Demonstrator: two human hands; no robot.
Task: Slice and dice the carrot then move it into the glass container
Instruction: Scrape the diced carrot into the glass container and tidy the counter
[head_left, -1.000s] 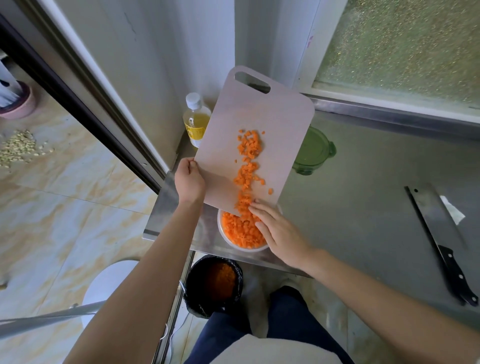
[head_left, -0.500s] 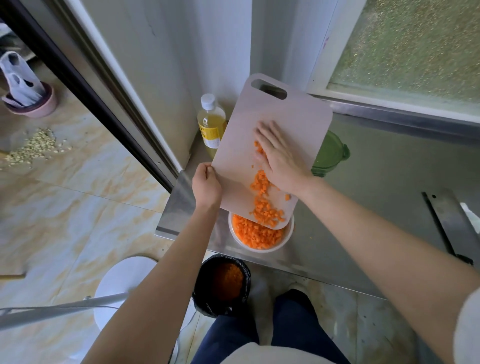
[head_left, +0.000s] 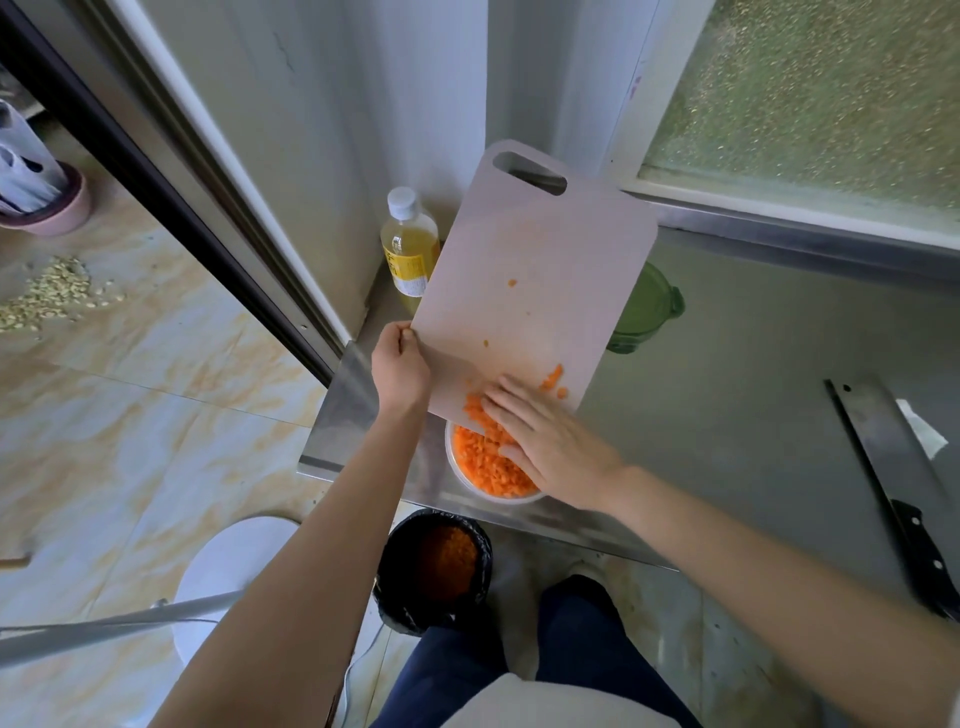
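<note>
I see a thin, matte, pale pink cutting board (head_left: 530, 270) with rounded corners and a slot handle, tilted with its lower edge over the round glass container (head_left: 511, 500). My left hand (head_left: 400, 366) grips the board's left edge, thumb on top. My right hand (head_left: 550, 441) lies flat with its fingers straight against the board's lower end, holding nothing. Small orange cubes of diced carrot (head_left: 483, 462) heap in the container right under that hand, with some by its fingertips and a few stray bits higher on the board. The container sits near the front edge of the brushed steel surface (head_left: 727, 389). A black-handled knife (head_left: 893, 488) lies well to the right.
</note>
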